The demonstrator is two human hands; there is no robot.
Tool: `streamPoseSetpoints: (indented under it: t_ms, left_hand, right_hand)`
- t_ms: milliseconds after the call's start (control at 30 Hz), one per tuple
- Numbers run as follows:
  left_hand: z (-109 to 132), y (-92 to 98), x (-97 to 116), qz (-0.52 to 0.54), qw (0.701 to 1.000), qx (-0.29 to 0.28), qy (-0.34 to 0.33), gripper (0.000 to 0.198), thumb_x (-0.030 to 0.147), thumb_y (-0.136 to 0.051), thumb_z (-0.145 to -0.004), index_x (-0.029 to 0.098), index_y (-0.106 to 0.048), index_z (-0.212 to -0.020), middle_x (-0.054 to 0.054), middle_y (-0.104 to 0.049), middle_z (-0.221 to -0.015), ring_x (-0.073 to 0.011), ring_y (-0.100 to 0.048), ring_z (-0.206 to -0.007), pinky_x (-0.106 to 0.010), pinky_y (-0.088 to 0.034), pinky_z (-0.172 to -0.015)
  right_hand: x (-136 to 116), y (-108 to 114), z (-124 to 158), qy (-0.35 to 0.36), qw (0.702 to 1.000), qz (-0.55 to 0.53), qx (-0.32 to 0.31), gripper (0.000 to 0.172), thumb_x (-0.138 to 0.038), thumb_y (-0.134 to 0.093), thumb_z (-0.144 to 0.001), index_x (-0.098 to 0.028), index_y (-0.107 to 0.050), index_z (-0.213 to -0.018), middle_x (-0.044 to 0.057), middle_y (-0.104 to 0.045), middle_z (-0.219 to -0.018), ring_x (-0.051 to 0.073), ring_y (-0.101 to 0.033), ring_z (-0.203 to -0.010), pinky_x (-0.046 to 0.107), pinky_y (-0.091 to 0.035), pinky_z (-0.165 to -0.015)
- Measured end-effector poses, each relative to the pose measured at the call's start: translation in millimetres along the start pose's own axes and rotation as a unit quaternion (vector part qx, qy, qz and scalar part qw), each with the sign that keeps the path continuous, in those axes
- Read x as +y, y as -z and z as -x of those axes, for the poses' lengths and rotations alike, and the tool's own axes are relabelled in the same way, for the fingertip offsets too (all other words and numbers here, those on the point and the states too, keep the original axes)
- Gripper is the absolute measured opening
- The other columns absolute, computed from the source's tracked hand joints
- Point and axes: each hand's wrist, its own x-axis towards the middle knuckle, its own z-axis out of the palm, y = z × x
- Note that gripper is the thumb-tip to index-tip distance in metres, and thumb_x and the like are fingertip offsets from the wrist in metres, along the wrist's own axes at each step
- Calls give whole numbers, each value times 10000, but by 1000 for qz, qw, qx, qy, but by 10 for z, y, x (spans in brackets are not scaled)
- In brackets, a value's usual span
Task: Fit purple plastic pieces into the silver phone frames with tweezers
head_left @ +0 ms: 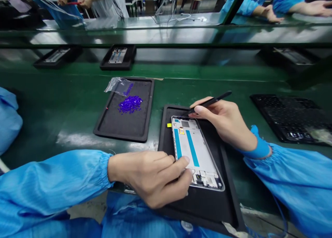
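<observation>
A silver phone frame [183,148] with two blue adhesive strips lies tilted on a black tray [207,208] in front of me. My left hand [158,175] grips the lower left edge of the frame, thumb and fingers closed around it. Black tweezers [216,99] are pinched in my right hand [224,122], their tips pointing at the top end of the frame. Whether the tips hold anything is too small to tell. A yellow tab [169,125] sticks out at the frame's upper left edge.
Left of the frame, a second black tray [121,125] holds a pile of small purple pieces [130,104] and a clear plastic bag [118,85]. On the right lies a black compartmented tray [293,117]. Further back are trays with phone frames [118,55]. Co-workers' hands [271,14] show beyond.
</observation>
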Motion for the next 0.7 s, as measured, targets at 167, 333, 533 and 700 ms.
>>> streamPoseSetpoints:
  t_ms: [167,333,533,700]
  left_hand:
    - [6,12,-9,7,999,45,28,231,227,-597,-946,42,-736,-945,-160,-790,-912,-186,-747,-728,-257,-632,-610]
    - [6,22,1,6,998,53,39,217,213,-597,-947,45,-733,-946,-145,-794,-905,-182,-759,-751,-246,-648,-640]
    - [-5,40,7,6,998,33,49,230,229,-577,-968,59,-732,-962,-144,-793,-926,-172,-763,-763,-241,-655,-687]
    - [-12,32,3,10,998,39,44,212,230,-604,-954,59,-729,-951,-148,-793,-915,-172,-760,-728,-245,-657,-678]
  right_hand:
    - [-28,4,9,65,993,92,-18,214,-411,-695,-900,-200,-727,-884,24,-721,-849,190,-698,-758,309,-564,-702]
    - [-54,-12,24,112,983,142,-26,160,-336,-667,-919,-195,-739,-893,31,-743,-933,187,-697,-841,270,-548,-713]
    - [-65,-13,42,121,980,154,-30,145,-298,-655,-924,-186,-747,-912,33,-753,-943,175,-702,-846,248,-552,-697]
    - [-45,-11,43,128,977,167,-30,157,-298,-650,-928,-179,-754,-930,39,-754,-941,171,-703,-837,255,-556,-702]
